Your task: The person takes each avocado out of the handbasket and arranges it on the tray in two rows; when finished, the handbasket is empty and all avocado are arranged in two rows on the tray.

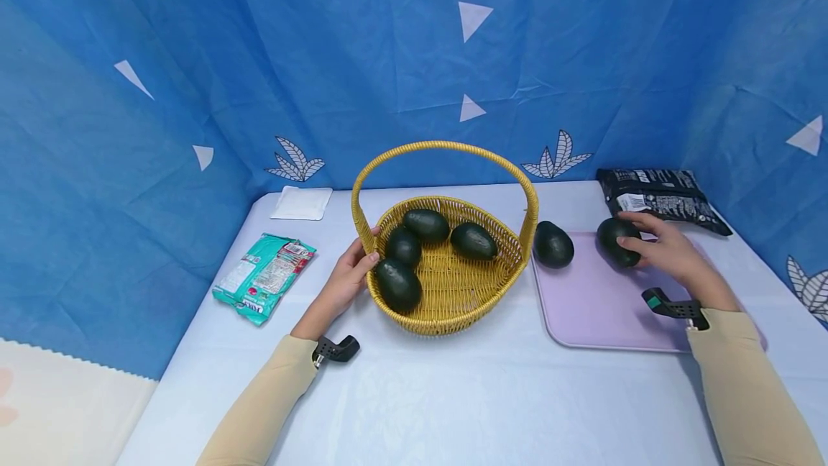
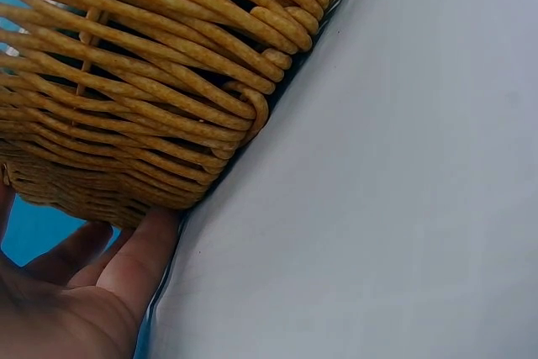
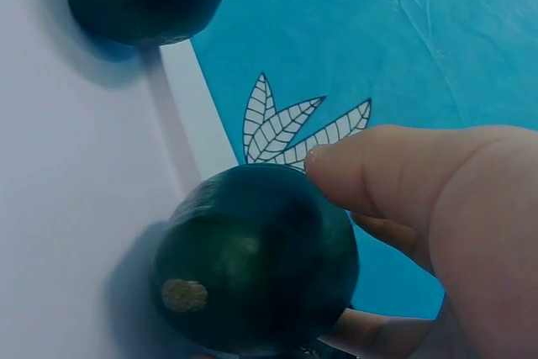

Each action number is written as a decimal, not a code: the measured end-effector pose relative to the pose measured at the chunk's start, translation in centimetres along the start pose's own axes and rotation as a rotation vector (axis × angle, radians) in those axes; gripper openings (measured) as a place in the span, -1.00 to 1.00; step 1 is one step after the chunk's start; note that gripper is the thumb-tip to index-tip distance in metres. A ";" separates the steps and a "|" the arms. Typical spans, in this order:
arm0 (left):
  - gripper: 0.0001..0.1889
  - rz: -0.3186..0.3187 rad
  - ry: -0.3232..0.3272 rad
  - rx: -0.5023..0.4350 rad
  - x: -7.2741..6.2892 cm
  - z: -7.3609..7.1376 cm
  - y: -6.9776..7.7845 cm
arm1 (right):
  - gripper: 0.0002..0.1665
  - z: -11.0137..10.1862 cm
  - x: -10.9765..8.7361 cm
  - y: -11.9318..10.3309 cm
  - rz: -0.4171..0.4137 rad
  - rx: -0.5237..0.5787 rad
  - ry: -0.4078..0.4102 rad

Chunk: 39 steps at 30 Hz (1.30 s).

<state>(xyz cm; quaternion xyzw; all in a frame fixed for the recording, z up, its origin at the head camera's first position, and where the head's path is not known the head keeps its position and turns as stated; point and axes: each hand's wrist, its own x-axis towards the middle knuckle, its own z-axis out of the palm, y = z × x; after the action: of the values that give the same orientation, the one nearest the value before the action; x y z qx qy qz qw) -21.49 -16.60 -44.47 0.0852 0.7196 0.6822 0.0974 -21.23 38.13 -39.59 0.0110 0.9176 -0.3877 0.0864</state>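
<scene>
A yellow wicker basket (image 1: pixel 453 297) with a tall arched handle holds several dark green avocados (image 1: pixel 474 241). My left hand (image 1: pixel 349 275) grips its left rim near the foot of the handle, thumb over the edge. In the left wrist view, fingers (image 2: pixel 143 258) lie against the woven wall (image 2: pixel 160 81). Over the lilac tray (image 1: pixel 608 315), my right hand (image 1: pixel 666 250) holds one avocado (image 1: pixel 617 241) between thumb and fingers, its brown stem scar showing in the right wrist view. Another avocado (image 1: pixel 553 244) lies at the tray's left back corner, beside the basket.
Behind the tray lies a black packet (image 1: pixel 666 196). On the left of the white table (image 1: pixel 453 401) are a teal snack packet (image 1: pixel 265 275) and a small white packet (image 1: pixel 302 203). A blue cloth (image 1: pixel 388 56) hangs along the table's back and sides.
</scene>
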 end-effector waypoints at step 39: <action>-0.41 -0.003 -0.014 0.030 0.0 -0.2 -0.1 | -0.26 -1.1 -4.1 -5.7 -0.182 -0.079 0.163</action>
<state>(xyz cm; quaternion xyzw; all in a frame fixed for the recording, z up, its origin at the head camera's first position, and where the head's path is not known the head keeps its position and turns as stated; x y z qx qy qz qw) -21.55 -16.77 -44.53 0.0904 0.7292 0.6705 0.1020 -17.85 35.11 -34.16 -0.0441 0.9333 -0.3555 -0.0234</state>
